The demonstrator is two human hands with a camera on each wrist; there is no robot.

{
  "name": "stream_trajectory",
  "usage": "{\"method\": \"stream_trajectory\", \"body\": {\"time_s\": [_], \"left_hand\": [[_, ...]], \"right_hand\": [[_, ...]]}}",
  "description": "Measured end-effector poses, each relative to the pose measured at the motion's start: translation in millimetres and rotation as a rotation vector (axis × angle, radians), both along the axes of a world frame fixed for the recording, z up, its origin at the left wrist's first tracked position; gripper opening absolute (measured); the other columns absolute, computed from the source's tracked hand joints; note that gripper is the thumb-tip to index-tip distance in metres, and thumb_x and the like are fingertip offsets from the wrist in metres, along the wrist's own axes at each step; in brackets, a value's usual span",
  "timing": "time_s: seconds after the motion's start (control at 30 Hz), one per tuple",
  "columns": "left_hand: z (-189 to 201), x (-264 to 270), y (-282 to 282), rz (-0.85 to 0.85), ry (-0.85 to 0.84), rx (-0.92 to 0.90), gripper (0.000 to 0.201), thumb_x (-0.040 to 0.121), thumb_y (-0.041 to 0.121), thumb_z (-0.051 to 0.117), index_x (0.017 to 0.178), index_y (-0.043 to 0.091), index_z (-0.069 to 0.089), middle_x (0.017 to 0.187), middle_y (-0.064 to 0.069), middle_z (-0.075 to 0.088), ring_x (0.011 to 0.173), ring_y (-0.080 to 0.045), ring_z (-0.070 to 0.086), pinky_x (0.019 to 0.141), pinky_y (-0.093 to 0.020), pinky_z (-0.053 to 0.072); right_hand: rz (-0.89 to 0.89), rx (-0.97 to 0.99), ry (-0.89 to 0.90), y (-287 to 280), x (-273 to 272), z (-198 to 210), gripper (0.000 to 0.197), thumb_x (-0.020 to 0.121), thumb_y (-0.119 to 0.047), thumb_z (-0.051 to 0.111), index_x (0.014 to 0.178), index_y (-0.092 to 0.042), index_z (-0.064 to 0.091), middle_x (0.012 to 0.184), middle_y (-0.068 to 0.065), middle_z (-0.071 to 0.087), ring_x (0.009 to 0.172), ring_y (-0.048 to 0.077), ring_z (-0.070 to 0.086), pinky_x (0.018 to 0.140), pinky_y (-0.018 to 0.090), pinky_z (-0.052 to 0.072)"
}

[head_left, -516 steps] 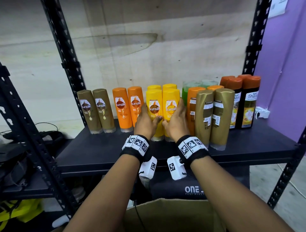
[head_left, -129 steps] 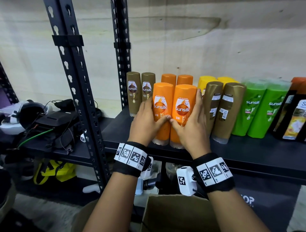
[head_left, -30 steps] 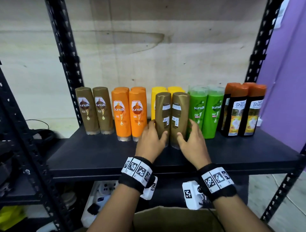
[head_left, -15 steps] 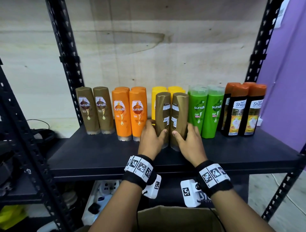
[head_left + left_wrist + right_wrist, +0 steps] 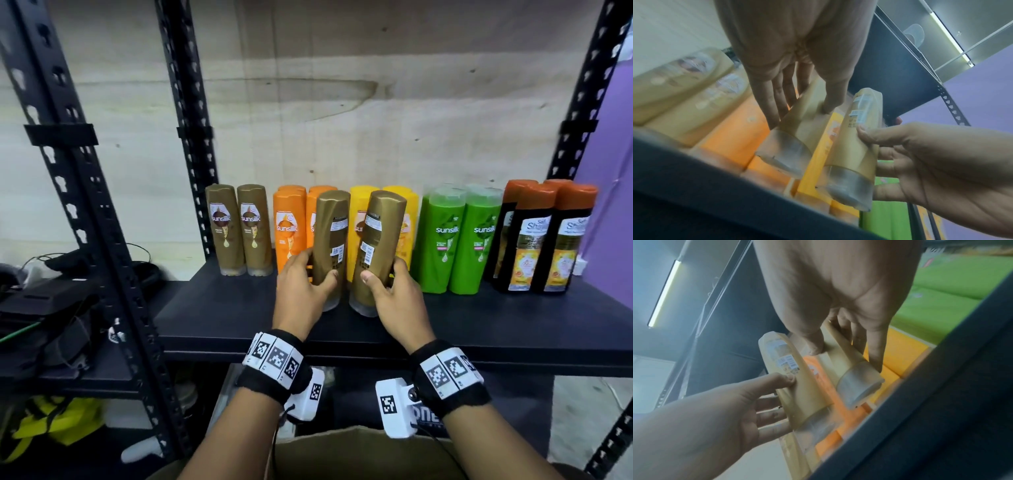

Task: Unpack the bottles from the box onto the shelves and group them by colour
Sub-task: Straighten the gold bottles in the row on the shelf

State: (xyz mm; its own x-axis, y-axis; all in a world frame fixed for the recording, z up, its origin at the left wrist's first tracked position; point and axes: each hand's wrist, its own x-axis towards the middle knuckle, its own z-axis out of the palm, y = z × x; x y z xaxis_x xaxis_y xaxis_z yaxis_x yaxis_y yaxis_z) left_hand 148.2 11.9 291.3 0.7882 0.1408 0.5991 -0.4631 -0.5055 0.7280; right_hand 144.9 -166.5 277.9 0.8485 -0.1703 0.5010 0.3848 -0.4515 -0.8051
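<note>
Each hand holds one gold bottle, back label toward me, lifted just off the black shelf (image 5: 212, 308). My left hand (image 5: 305, 284) grips the left gold bottle (image 5: 330, 240) near its base; the same bottle (image 5: 803, 116) shows in the left wrist view. My right hand (image 5: 390, 291) grips the right gold bottle (image 5: 376, 246), which tilts slightly right and appears again as the right gold bottle (image 5: 846, 356). Behind stand two gold bottles (image 5: 239, 229), orange bottles (image 5: 289, 222), yellow bottles (image 5: 407, 212), green bottles (image 5: 459, 236) and dark bottles with orange caps (image 5: 544, 236).
The cardboard box (image 5: 356, 452) sits below my wrists, its inside hidden. Black uprights (image 5: 85, 212) frame the shelf; a purple wall (image 5: 613, 154) is at the right. Cables and dark gear (image 5: 44, 301) lie on the left shelf. Bare shelf surface shows in front of the rows.
The two gold bottles stood side by side on the shelf half a second ago. Now both are raised and spread apart, one in each hand. The view has shifted left.
</note>
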Motion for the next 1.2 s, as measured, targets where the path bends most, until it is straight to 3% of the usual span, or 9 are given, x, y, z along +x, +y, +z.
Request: {"method": "stream_trajectory", "body": {"time_s": [0.1,0.23,0.33,0.4,0.67,0.87,0.97,1.07,1.2], "left_hand": [[4.3,-5.6,29.4,0.062,-0.032,-0.059,0.039,0.085,0.030,0.076,0.121,0.022,0.065,0.109,0.007,0.071,0.099,-0.007,0.068,0.089,-0.034,0.059],[3.3,-11.5,68.1,0.156,-0.053,-0.130,0.045,0.081,0.033,0.078,0.123,0.022,0.064,0.092,0.023,0.069,0.089,0.010,0.067,0.079,-0.009,0.053],[2.1,-18.6,94.3,0.218,-0.032,-0.143,0.046,0.080,0.035,0.077,0.122,0.025,0.063,0.096,0.017,0.072,0.095,-0.001,0.069,0.087,-0.027,0.058],[0.8,-23.2,109.6,0.247,-0.028,-0.144,0.043,0.080,0.032,0.077,0.121,0.027,0.062,0.095,0.016,0.072,0.094,-0.003,0.070,0.088,-0.035,0.059],[-6.5,-40.5,159.0,0.355,0.024,-0.136,0.052,0.079,0.036,0.077,0.127,0.025,0.060,0.105,0.011,0.073,0.097,-0.009,0.070,0.089,-0.039,0.059],[-13.1,-44.8,181.5,0.409,0.058,-0.147,0.052,0.077,0.038,0.075,0.126,0.028,0.060,0.106,0.010,0.071,0.099,-0.011,0.069,0.091,-0.039,0.059],[-17.6,-45.9,185.9,0.431,0.056,-0.134,0.052,0.079,0.036,0.077,0.127,0.025,0.060,0.102,0.016,0.066,0.099,-0.008,0.068,0.091,-0.038,0.059],[-20.5,-47.0,187.2,0.437,0.053,-0.109,0.054,0.081,0.036,0.077,0.131,0.023,0.059,0.111,0.010,0.069,0.104,-0.010,0.067,0.092,-0.039,0.058],[-22.9,-47.0,188.6,0.445,0.039,-0.102,0.055,0.082,0.038,0.076,0.132,0.023,0.058,0.115,0.007,0.070,0.105,-0.009,0.066,0.092,-0.038,0.058]], "right_hand": [[0.072,0.036,0.007,21.4,-0.3,7.2,0.035,0.095,-0.037,0.069,0.124,-0.025,0.057,0.116,-0.009,0.070,0.106,0.012,0.066,0.087,0.028,0.054],[0.165,0.060,0.021,53.2,3.3,13.5,0.035,0.094,-0.039,0.070,0.123,-0.026,0.057,0.119,-0.009,0.070,0.109,0.013,0.067,0.092,0.035,0.055],[0.218,0.055,0.005,78.3,5.1,16.2,0.039,0.093,-0.039,0.071,0.127,-0.027,0.055,0.124,-0.009,0.069,0.112,0.011,0.066,0.092,0.029,0.054],[0.260,0.062,0.014,95.6,5.4,16.6,0.044,0.093,-0.039,0.070,0.132,-0.027,0.054,0.127,-0.008,0.068,0.115,0.012,0.065,0.097,0.034,0.055],[0.394,0.070,0.013,153.9,0.5,10.1,0.046,0.095,-0.038,0.070,0.136,-0.031,0.052,0.132,-0.010,0.065,0.121,0.009,0.062,0.103,0.035,0.053],[0.434,0.069,-0.002,181.3,-0.6,0.6,0.045,0.093,-0.035,0.071,0.134,-0.027,0.054,0.134,-0.007,0.064,0.125,0.013,0.059,0.107,0.044,0.050],[0.447,0.073,0.013,189.8,-0.7,-8.7,0.046,0.092,-0.037,0.073,0.133,-0.027,0.055,0.127,-0.011,0.066,0.118,0.005,0.062,0.103,0.040,0.053],[0.442,0.077,-0.002,197.0,-1.5,-16.9,0.046,0.091,-0.037,0.074,0.132,-0.031,0.054,0.122,-0.018,0.065,0.112,-0.007,0.060,0.099,0.029,0.054],[0.414,0.096,-0.026,204.3,-0.7,-22.5,0.051,0.091,-0.039,0.073,0.136,-0.027,0.051,0.125,-0.014,0.064,0.110,-0.009,0.059,0.093,0.015,0.050]]}}
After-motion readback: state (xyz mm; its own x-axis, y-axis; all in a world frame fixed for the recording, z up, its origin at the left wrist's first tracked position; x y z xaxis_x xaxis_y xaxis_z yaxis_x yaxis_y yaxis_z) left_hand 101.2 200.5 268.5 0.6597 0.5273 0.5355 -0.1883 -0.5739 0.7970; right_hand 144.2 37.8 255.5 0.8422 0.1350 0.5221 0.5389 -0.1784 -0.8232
